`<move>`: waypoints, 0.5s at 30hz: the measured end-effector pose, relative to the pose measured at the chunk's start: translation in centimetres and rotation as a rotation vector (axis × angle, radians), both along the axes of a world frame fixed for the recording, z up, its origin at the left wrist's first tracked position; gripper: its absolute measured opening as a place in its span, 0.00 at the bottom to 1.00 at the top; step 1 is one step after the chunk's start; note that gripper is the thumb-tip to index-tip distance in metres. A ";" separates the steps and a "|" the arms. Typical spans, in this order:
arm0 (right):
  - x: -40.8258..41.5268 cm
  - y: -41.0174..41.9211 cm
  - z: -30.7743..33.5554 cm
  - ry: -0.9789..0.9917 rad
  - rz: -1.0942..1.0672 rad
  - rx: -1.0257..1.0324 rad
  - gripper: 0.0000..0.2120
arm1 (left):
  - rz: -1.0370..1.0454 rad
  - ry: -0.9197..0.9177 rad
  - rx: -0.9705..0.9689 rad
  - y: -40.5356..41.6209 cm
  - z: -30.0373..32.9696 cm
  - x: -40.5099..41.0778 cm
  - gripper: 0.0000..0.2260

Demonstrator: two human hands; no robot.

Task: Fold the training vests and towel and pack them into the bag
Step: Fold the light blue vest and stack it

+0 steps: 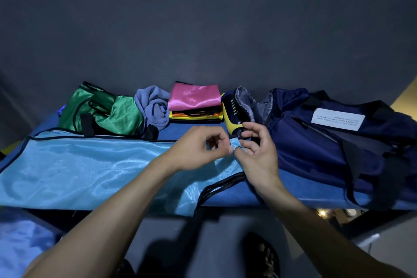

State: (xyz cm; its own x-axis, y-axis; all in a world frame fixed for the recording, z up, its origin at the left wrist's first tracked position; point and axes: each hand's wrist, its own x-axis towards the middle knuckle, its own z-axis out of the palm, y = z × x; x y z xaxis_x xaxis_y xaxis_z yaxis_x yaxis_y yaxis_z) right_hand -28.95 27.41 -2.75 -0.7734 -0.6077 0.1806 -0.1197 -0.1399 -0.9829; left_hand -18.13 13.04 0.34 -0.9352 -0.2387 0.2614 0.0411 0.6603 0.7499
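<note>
Flat vest (85,165) spread across the table (293,194) front-left; crumpled vest (101,110), towel (153,106) and folded stack (195,104) line up behind; bag (338,142) lies right.

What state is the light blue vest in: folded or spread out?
Spread out: the light blue vest lies flat across the table, with both hands pinching its right corner.

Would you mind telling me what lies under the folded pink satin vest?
The folded pink satin vest tops a stack: black-trimmed orange and yellow folded vests show beneath. Anything deeper in the stack is covered.
</note>
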 end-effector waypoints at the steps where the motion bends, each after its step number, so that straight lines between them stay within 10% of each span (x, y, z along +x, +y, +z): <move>1: 0.1 0.0 0.0 0.000 0.005 -0.003 0.27 | 0.028 0.012 0.020 0.1 -0.1 -0.1 0.05; 9: 0.0 0.1 0.2 -0.056 0.008 -0.028 0.25 | -0.004 0.000 -0.199 -1.1 -0.4 -0.5 0.21; 15: -0.7 0.5 0.5 -0.056 0.045 -0.048 0.18 | -0.048 -0.003 -0.136 -1.2 -1.0 -1.9 0.08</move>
State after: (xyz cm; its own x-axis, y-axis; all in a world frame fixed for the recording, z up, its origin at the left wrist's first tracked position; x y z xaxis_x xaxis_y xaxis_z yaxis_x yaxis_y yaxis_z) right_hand -29.62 27.91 -2.26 -0.7551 -0.6339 0.1674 -0.0567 -0.1912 -0.9799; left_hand -19.99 11.84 -0.68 -0.9455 -0.1559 0.2859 0.0735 0.7531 0.6538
